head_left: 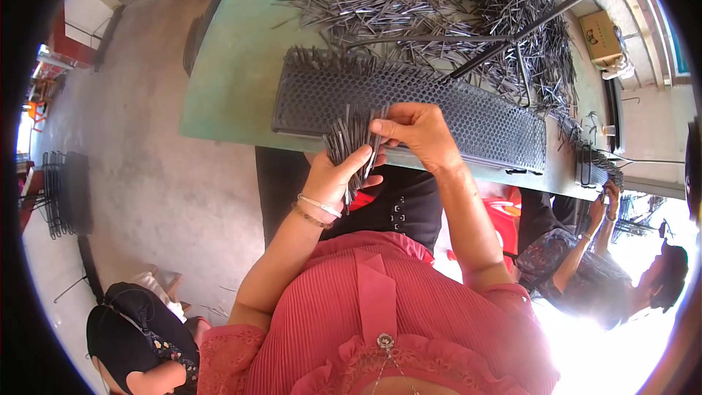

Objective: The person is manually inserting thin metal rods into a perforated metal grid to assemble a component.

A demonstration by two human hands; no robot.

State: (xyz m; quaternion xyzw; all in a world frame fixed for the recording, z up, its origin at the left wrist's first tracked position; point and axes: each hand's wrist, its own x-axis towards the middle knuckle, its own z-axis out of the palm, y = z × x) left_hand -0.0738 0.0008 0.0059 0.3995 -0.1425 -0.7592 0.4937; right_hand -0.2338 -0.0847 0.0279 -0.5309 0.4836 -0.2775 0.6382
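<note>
Nearest me, a pink pleated blouse (336,300) with a pendant (385,341) at its front. Hands close together above the waist: left hand (333,175) wrapped around a bundle of thin dark strips (352,132), right hand (424,132) with thumb and fingertips pinching at the bundle's right edge; how many strips they have, cannot tell. Bundle points away from the body. Straight beyond it, a dark perforated panel (475,121) on the green bench (234,80), long axis running left to right along the near edge, its right end slanting toward the wearer. Right hand nearer the panel, overlapping its near edge in view; height above it unclear. Standing strips (322,62) crowd the panel's far side; holes on the near side look bare. A black rod (563,6) slants in from far right over the far side, the main obstruction there. Behind, a broad heap of loose strips (409,0). Farther right, a co-worker's hands (610,197) at another panel (599,168); a cardboard box (599,36) past the bench. Lower left, another person in black (124,322).
</note>
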